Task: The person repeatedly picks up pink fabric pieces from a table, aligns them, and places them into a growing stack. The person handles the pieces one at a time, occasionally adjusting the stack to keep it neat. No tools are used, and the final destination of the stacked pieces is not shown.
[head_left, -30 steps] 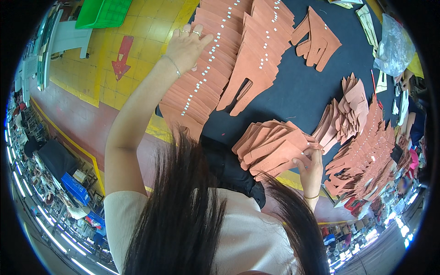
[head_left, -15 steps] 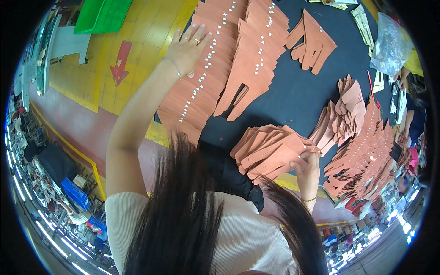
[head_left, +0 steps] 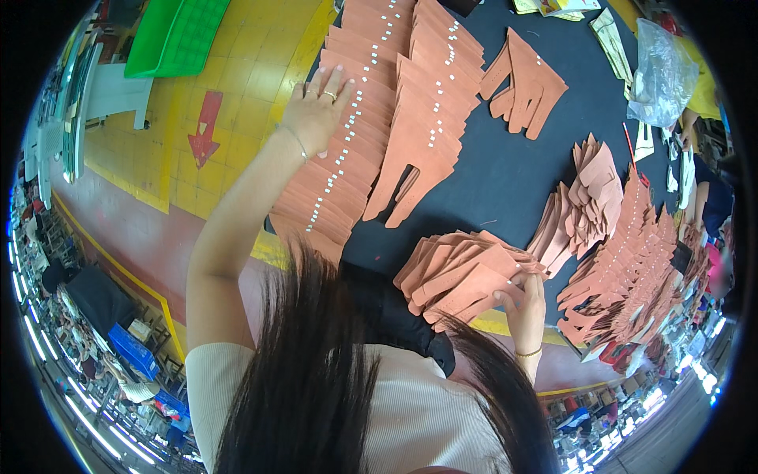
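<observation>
My left hand [head_left: 317,113] lies with fingers spread on a long, fanned row of reddish-brown cut pieces [head_left: 347,178], which look like leather and carry small white tags. Beside it runs a second fanned row [head_left: 430,103], its front piece showing a slot and finger-like strips. Close to my body, my right hand [head_left: 525,304] grips the right edge of a loose stack of similar pieces [head_left: 462,272]; some fingertips are hidden by it. A few separate glove-shaped pieces [head_left: 525,83] lie farther back on the dark table [head_left: 482,182].
To the right are a paler bunch of pieces [head_left: 592,189] and a large tagged heap [head_left: 624,265]. A clear plastic bag [head_left: 663,75] and paper strips [head_left: 609,39] lie at the far right, near another person's arm [head_left: 688,126]. A green crate [head_left: 178,35] stands on the yellow floor.
The whole view has shifted slightly, so the table's contents sit a little lower and to the left. Both hands keep their places on the pieces.
</observation>
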The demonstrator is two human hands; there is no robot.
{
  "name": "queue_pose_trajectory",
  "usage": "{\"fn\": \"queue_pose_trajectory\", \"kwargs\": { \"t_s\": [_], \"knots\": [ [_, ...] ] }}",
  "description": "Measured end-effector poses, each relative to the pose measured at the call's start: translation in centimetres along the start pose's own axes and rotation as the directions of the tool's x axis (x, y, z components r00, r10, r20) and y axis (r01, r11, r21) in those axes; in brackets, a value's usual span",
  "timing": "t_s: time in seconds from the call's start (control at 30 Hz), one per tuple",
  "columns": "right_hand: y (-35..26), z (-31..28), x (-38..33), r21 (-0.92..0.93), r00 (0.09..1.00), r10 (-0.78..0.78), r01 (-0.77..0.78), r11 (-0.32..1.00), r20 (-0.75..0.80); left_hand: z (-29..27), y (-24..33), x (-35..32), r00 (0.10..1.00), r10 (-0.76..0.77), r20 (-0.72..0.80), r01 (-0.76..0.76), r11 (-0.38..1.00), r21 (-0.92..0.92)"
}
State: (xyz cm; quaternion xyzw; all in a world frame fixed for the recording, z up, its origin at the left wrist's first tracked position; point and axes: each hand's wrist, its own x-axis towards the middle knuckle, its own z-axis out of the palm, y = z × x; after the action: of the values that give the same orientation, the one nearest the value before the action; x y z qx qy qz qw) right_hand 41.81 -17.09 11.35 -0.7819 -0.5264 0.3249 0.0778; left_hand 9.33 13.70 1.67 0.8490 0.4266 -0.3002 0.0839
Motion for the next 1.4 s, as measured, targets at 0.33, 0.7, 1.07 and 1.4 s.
{"fn": "queue_pose_trajectory", "kwargs": {
  "t_s": [0.33,0.7,1.07,1.4],
  "knots": [
    [-0.3,0.0,0.1,-0.018,0.998,-0.034,0.033,0.999,-0.05,-0.2,-0.1,0.3,0.997,0.024,-0.077,-0.034,0.992,-0.125],
    [-0.3,0.1,-0.2,0.023,0.999,0.027,-0.026,0.999,-0.022,0.1,-2.9,5.4,0.907,0.045,-0.419,-0.149,0.965,-0.218],
    [-0.4,0.1,-0.3,0.045,0.999,0.045,-0.043,0.998,-0.028,-0.5,-3.5,8.5,0.866,-0.051,-0.498,-0.105,0.955,-0.279],
    [-0.7,0.1,-0.2,0.022,0.996,0.063,-0.061,0.998,-0.059,-1.3,-4.0,10.5,0.858,-0.073,-0.508,-0.093,0.951,-0.294]
  ]
}}
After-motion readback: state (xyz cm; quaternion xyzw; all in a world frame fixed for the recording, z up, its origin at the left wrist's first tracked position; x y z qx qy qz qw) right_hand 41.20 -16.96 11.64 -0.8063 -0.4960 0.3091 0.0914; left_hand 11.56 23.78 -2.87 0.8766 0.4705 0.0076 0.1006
